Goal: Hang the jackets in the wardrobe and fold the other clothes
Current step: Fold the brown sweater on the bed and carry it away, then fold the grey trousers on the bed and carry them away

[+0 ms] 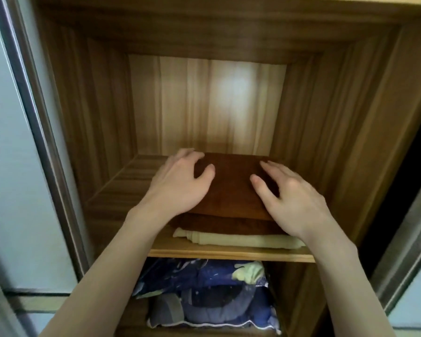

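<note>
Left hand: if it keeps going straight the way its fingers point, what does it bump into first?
Probably the back wall. The left hand points over the brown cloth into the shelf, with nothing visible between, though depth is hard to judge.

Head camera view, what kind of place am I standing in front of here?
Most likely a bedroom wardrobe at home. A wooden shelf holds a folded brown cloth stacked on a folded cream garment; blue patterned bedding fills the compartment below, beside a metal-framed sliding door.

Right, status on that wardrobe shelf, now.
Left hand and right hand open, fingers spread, on the folded brown garment. It tops a cream folded piece on the wooden shelf. Nothing in the way.
</note>
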A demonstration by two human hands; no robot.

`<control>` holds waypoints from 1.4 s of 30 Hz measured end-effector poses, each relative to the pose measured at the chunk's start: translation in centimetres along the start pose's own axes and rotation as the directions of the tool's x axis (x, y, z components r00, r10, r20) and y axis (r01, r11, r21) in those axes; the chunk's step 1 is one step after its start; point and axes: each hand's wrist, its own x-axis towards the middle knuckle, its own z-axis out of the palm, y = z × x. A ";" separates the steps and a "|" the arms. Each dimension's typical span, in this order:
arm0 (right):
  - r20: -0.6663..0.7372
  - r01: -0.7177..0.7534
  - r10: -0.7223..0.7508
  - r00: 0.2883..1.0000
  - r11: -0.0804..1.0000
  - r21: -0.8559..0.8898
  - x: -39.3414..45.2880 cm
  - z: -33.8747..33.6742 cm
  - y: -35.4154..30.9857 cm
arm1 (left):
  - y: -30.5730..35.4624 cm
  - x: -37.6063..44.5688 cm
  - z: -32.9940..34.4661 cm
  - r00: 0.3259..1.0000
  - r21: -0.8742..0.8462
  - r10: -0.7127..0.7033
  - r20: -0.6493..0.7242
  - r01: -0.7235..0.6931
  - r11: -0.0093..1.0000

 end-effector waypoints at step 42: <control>-0.476 -0.605 0.422 0.772 0.719 -0.343 -32.1 -10.9 6.3 | 14.8 -18.0 17.9 0.638 -0.311 0.762 -0.109 -0.750 0.584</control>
